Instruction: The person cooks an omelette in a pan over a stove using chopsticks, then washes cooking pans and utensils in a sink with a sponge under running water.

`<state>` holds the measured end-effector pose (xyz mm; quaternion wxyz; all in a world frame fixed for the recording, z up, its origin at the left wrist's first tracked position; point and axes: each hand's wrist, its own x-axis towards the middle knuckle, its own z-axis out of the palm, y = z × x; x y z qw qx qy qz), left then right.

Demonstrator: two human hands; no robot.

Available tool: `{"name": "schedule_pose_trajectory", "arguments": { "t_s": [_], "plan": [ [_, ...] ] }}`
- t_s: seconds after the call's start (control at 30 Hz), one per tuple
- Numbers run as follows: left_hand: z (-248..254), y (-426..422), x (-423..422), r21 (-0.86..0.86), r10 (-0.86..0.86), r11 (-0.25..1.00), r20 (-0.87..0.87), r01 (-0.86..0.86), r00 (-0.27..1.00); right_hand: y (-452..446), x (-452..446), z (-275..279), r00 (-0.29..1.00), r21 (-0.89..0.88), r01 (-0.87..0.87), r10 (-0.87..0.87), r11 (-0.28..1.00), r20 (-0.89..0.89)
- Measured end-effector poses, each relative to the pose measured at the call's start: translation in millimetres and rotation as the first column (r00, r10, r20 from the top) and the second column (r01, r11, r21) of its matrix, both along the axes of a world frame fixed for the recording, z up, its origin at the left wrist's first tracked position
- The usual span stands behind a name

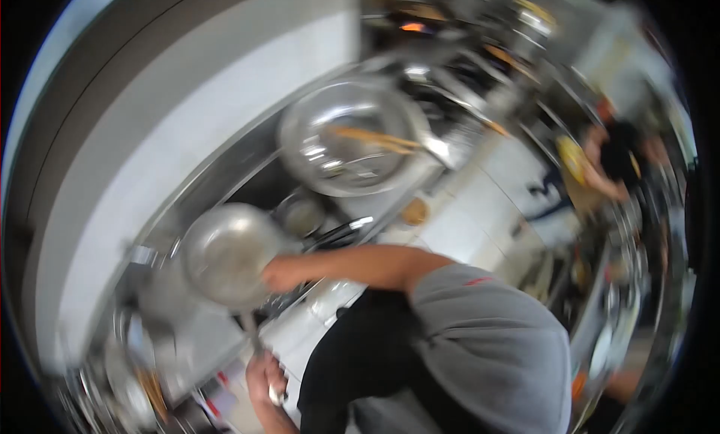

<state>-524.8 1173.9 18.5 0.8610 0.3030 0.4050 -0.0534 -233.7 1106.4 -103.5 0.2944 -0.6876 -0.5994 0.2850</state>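
Observation:
A round metal frying pan (225, 250) is tilted over the counter in the left half of the view. My left hand (264, 374) wraps around its handle (249, 327) at the bottom. From the grey sleeve my right arm stretches across to the pan, and my right hand (283, 273) is closed at the pan's near rim. Motion blur and the hand itself hide whatever it may hold. Just beyond the pan stands a small metal pot (301, 213). Farther along the counter is a large metal basin (292, 138) with wooden-handled utensils (375, 138) in it.
A stove flame (412, 27) glows at the top, among cookware. To the right, another person (619, 149) in a dark top stands across the tiled floor (487, 198). Blurred utensils (142, 385) stand at the lower left, beside the pale wall (217, 96) and counter.

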Motion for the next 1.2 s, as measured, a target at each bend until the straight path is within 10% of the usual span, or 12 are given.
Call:
{"name": "schedule_pose_trajectory", "arguments": {
  "t_s": [0.17,0.2,0.33,0.43,0.6,0.7,0.8,0.93,1.2],
  "plan": [
    [5,-31,0,-0.345,0.138,0.936,0.159,-0.076,0.978,46,76,44,0.868,-0.392,0.109,0.104,0.913,0.486],
    [2,-35,-1,-0.433,0.161,0.900,0.215,-0.054,0.963,64,80,49,0.730,-0.295,0.100,0.131,0.950,0.671],
    [7,-43,10,-0.557,0.153,0.830,0.290,0.036,0.945,132,32,47,0.836,0.133,0.230,-0.265,0.964,0.481],
    [3,-45,22,-0.421,0.112,0.907,0.233,-0.003,0.966,135,-24,20,0.953,0.078,0.226,-0.237,0.971,0.188],
    [9,-37,23,-0.073,-0.038,0.996,0.047,0.041,0.998,57,-13,33,0.957,-0.245,-0.277,0.291,0.929,0.023],
    [19,-32,25,0.207,-0.119,0.969,-0.098,0.137,0.988,-1,8,83,0.994,-0.062,0.105,-0.106,0.993,-0.011],
    [13,-30,31,0.630,-0.157,0.719,-0.264,0.293,0.952,-41,12,91,0.964,0.174,0.260,-0.265,0.950,0.005],
    [-19,-41,36,0.945,-0.046,-0.026,-0.328,0.327,0.943,-104,-16,108,0.981,-0.122,0.193,-0.188,0.974,0.053],
    [-12,-49,52,0.943,0.004,-0.142,-0.302,0.300,0.953,-221,-2,40,0.990,-0.495,0.017,-0.085,0.869,-0.115]
  ]
}}
